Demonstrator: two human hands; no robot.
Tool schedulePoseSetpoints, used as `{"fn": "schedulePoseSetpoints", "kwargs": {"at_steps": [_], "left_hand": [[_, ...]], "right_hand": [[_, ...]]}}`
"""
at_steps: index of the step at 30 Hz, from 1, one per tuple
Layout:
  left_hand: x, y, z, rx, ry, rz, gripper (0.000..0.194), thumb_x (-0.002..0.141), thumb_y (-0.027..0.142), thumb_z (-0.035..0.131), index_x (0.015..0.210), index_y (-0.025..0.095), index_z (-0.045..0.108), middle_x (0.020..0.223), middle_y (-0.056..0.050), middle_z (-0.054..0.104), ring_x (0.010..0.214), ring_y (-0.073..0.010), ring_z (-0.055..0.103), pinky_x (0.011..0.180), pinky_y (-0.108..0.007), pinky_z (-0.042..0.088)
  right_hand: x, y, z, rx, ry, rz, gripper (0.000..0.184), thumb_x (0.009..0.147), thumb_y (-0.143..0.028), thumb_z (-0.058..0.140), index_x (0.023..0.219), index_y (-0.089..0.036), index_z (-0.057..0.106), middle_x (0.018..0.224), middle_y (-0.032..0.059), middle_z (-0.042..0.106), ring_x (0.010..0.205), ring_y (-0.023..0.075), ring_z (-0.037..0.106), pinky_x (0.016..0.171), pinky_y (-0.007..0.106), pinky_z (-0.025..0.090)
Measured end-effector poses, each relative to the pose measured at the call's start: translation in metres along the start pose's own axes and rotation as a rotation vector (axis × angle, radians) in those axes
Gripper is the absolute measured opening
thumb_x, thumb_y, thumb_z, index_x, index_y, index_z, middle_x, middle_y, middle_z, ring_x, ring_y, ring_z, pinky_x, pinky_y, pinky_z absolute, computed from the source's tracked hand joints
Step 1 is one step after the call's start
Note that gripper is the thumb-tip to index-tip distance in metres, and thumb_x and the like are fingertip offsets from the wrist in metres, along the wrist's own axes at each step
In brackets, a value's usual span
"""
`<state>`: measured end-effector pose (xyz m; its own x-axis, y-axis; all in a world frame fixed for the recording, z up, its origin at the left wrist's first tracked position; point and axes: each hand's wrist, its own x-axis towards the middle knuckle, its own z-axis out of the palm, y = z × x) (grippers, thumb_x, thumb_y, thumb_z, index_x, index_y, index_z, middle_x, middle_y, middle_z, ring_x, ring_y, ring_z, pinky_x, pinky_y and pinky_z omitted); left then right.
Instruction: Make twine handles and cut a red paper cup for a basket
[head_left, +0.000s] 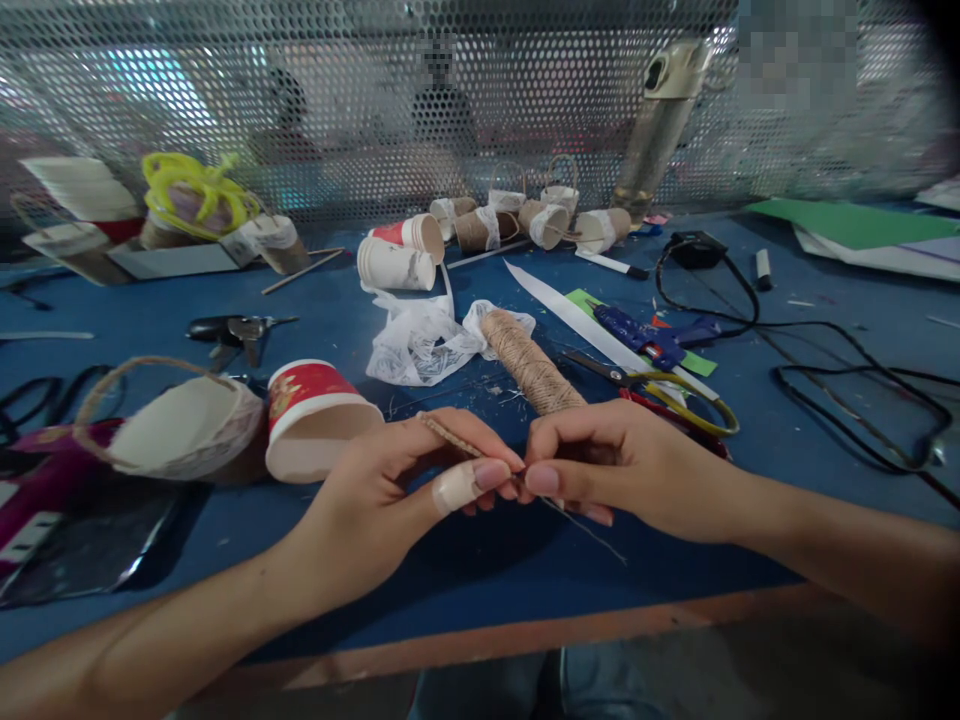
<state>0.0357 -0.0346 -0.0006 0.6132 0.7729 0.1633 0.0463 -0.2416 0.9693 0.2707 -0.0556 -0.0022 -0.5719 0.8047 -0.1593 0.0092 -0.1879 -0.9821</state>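
Observation:
My left hand (420, 480), with a bandage on its thumb, pinches a short piece of brown twine (450, 437). Close against it, my right hand (607, 460) pinches the twine's other end, where thin loose strands (589, 530) trail down. A spool of jute twine (529, 365) lies just behind the fingers. To the left, a red and white paper cup (319, 420) rests on its side. Beside that cup is a small basket (180, 428) with a twine handle and lace trim.
Scissors (705, 395) with yellow handles and a blue glue gun (652, 335) lie to the right, its black cord (847, 385) looping beyond. White lace (420, 345) lies mid-table. Several small cup baskets (544, 225), a bottle (660, 130) and a perforated metal screen (337, 120) stand behind.

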Motion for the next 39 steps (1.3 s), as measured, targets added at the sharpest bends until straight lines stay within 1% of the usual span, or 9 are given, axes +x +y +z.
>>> {"fn": "schedulePoseSetpoints", "kwargs": {"at_steps": [7, 10, 14, 16, 20, 25, 30, 33, 39], "left_hand": [[-0.0006, -0.0015, -0.0017, -0.097, -0.074, 0.000, 0.009, 0.100, 0.022, 0.069, 0.099, 0.021, 0.078, 0.091, -0.001, 0.075, 0.073, -0.0101, 0.069, 0.069, -0.015, 0.060], [-0.0004, -0.0018, -0.0021, -0.040, -0.046, -0.032, 0.008, 0.097, 0.027, 0.074, 0.095, 0.021, 0.078, 0.092, -0.002, 0.075, 0.071, -0.0108, 0.068, 0.068, -0.016, 0.059], [0.0011, -0.0028, -0.0019, 0.058, -0.013, -0.045, 0.015, 0.094, 0.029, 0.076, 0.084, 0.019, 0.076, 0.083, -0.001, 0.074, 0.071, -0.0118, 0.068, 0.067, -0.017, 0.058], [0.0013, -0.0028, -0.0021, 0.075, -0.011, -0.045, 0.018, 0.096, 0.030, 0.074, 0.083, 0.018, 0.075, 0.081, -0.001, 0.073, 0.070, -0.0122, 0.068, 0.066, -0.017, 0.058], [0.0001, -0.0023, -0.0036, 0.058, -0.023, -0.027, 0.014, 0.098, 0.029, 0.071, 0.090, 0.020, 0.077, 0.090, -0.002, 0.075, 0.073, -0.0112, 0.068, 0.068, -0.016, 0.058], [0.0016, -0.0030, -0.0047, 0.019, -0.080, -0.013, 0.009, 0.099, 0.026, 0.071, 0.097, 0.021, 0.078, 0.093, -0.002, 0.075, 0.074, -0.0113, 0.068, 0.069, -0.017, 0.058], [0.0047, -0.0025, -0.0032, 0.113, -0.069, 0.006, 0.008, 0.093, 0.026, 0.078, 0.087, 0.021, 0.078, 0.089, 0.000, 0.077, 0.080, -0.0131, 0.071, 0.072, -0.016, 0.056], [0.0030, -0.0016, -0.0027, 0.144, -0.055, 0.025, 0.007, 0.093, 0.023, 0.077, 0.086, 0.021, 0.079, 0.087, 0.000, 0.077, 0.078, -0.0130, 0.071, 0.074, -0.017, 0.057], [-0.0021, -0.0015, -0.0023, 0.018, -0.066, 0.046, 0.009, 0.096, 0.017, 0.074, 0.097, 0.025, 0.080, 0.091, 0.001, 0.077, 0.076, -0.0106, 0.071, 0.070, -0.015, 0.058]], "right_hand": [[0.0000, -0.0016, -0.0001, 0.016, -0.020, 0.002, 0.027, 0.087, -0.041, 0.082, 0.082, -0.016, 0.072, 0.073, -0.0034, 0.061, 0.058, 0.0068, 0.047, 0.055, 0.020, 0.040], [-0.0007, -0.0003, 0.0005, 0.008, -0.008, -0.010, 0.023, 0.086, -0.037, 0.084, 0.082, -0.017, 0.073, 0.077, -0.0034, 0.064, 0.062, 0.0074, 0.048, 0.059, 0.020, 0.042], [-0.0015, 0.0022, 0.0012, -0.046, 0.032, -0.028, 0.019, 0.084, -0.034, 0.085, 0.085, -0.019, 0.074, 0.083, -0.0024, 0.067, 0.074, 0.0098, 0.055, 0.066, 0.020, 0.044], [-0.0014, 0.0024, 0.0010, -0.047, 0.034, -0.029, 0.020, 0.085, -0.035, 0.085, 0.085, -0.019, 0.074, 0.082, -0.0026, 0.067, 0.070, 0.0093, 0.053, 0.065, 0.020, 0.044], [-0.0012, 0.0003, -0.0008, -0.019, 0.021, -0.003, 0.024, 0.087, -0.039, 0.082, 0.085, -0.017, 0.074, 0.075, -0.0036, 0.061, 0.061, 0.0075, 0.047, 0.057, 0.021, 0.039], [-0.0019, -0.0011, -0.0017, 0.017, -0.028, 0.002, 0.022, 0.089, -0.037, 0.081, 0.084, -0.017, 0.073, 0.079, -0.0022, 0.064, 0.061, 0.0072, 0.049, 0.057, 0.020, 0.041], [-0.0024, 0.0012, 0.0003, -0.020, 0.020, 0.009, 0.023, 0.081, -0.036, 0.088, 0.082, -0.018, 0.073, 0.077, -0.0033, 0.063, 0.070, 0.0093, 0.052, 0.063, 0.019, 0.043], [-0.0023, 0.0017, 0.0002, -0.023, 0.016, 0.020, 0.026, 0.082, -0.040, 0.086, 0.082, -0.017, 0.073, 0.076, -0.0029, 0.062, 0.065, 0.0086, 0.050, 0.059, 0.019, 0.042], [-0.0012, -0.0016, -0.0024, 0.039, -0.046, 0.022, 0.028, 0.085, -0.042, 0.083, 0.083, -0.016, 0.074, 0.082, 0.0001, 0.067, 0.063, 0.0080, 0.051, 0.055, 0.019, 0.044]]}}
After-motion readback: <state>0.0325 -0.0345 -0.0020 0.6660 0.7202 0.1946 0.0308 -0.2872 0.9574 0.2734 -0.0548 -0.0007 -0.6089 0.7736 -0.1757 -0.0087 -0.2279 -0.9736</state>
